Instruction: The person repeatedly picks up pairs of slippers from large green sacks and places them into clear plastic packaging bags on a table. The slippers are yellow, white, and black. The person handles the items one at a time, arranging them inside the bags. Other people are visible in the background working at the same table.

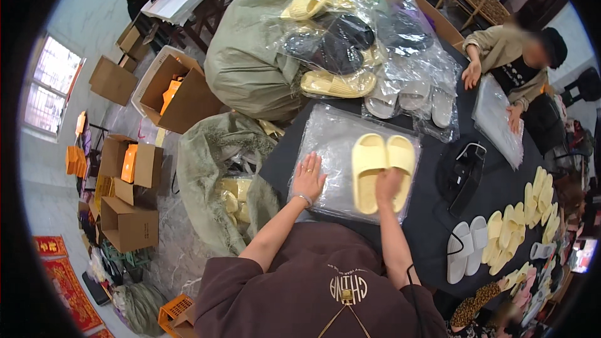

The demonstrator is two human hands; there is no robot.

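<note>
While our left hand [308,178] lies flat, fingers spread wide, on the stack of clear plastic bags [332,144] on the dark table [432,213], our right hand [387,184] grips the heel ends of 2 pale yellow slippers [382,166] resting side by side on the same stack.

A dark table [432,225] is carrying my work. A stack of clear plastic bags [332,144] is lying on it, with rows of slippers [501,241] sitting at my right.
</note>
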